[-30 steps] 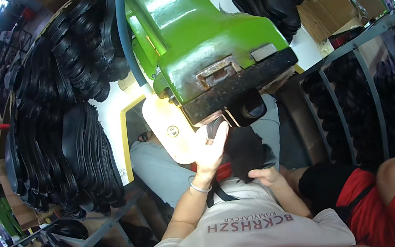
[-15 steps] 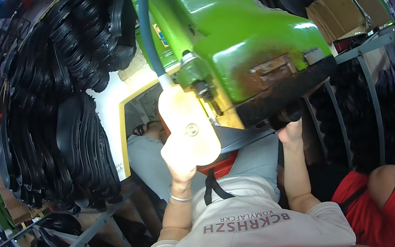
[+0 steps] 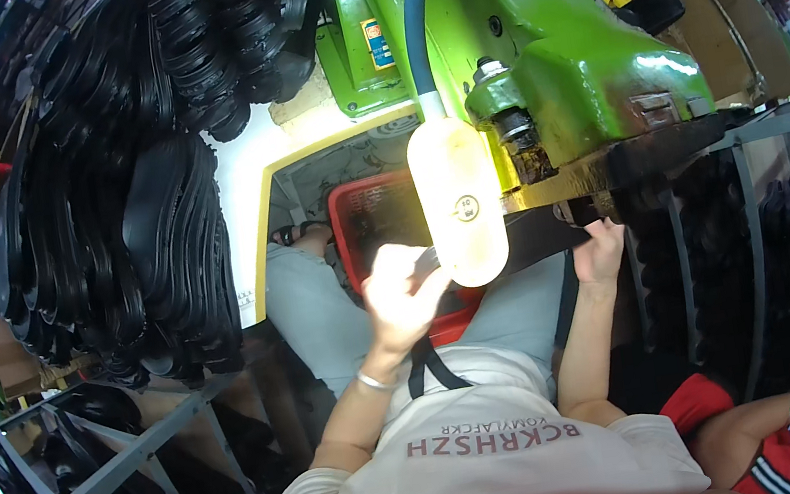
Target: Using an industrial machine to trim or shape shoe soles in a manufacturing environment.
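A black shoe sole [image 3: 547,234] is stretched between my two hands, under the head of a green machine [image 3: 550,53]. My left hand [image 3: 400,297] pinches its left end, closed, just left of a glowing oval lamp [image 3: 465,207]. The lamp hides part of the sole. My right hand [image 3: 600,253] is closed on the sole's right end, below the machine's dark lower edge; some of its fingers are hidden. Below the machine, between my legs, stands a red plastic basket [image 3: 343,224].
Stacked black soles [image 3: 175,227] cover the white, yellow-edged tabletop [image 3: 256,191] on the left. Metal racks [image 3: 134,471] stand on both sides. A cardboard box [image 3: 684,4] is at the far right. A person in red shorts [image 3: 783,460] sits close on my right.
The view has shifted, so the machine and lamp appear farther right. My left hand now shows clear of the lamp, pinching the sole's end. More of the red basket is visible.
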The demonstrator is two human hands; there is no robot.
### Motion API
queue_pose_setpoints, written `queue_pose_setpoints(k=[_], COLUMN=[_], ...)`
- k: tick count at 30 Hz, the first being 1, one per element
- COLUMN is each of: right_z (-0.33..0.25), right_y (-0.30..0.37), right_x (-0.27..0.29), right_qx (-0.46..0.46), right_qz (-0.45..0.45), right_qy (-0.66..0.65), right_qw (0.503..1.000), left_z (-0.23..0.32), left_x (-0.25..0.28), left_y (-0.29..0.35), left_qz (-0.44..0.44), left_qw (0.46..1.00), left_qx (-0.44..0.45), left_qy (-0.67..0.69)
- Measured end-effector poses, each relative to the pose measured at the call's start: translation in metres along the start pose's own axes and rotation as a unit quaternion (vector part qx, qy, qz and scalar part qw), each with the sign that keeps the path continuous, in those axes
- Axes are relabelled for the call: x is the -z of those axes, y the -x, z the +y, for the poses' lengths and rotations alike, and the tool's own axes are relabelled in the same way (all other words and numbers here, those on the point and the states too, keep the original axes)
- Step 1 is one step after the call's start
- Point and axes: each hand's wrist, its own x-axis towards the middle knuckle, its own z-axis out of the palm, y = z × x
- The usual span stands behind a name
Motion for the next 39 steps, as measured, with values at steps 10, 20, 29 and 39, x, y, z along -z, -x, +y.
queue_pose_setpoints(k=[10, 20, 29, 39], right_z=[-0.006, 0.019, 0.017, 0.030], right_y=[-0.002, 0.020, 0.012, 0.115], right_x=[-0.014, -0.063, -0.088, 0.019], right_qx=[0.036, -0.015, 0.015, -0.255], right_qz=[0.041, -0.080, -0.194, -0.236], right_qy=[0.016, 0.085, 0.191, 0.260], right_qw=[0.998, 0.993, 0.962, 0.901], left_z=[-0.026, -0.049, -0.039, -0.039], left_x=[-0.010, 0.062, 0.014, -0.036], left_y=[-0.010, 0.041, 0.004, 0.012], left_qz=[0.069, 0.065, -0.222, -0.057], left_qw=[0.997, 0.960, 0.950, 0.997], left_qx=[-0.029, 0.159, 0.179, 0.057], left_qy=[-0.007, 0.222, 0.124, 0.018])
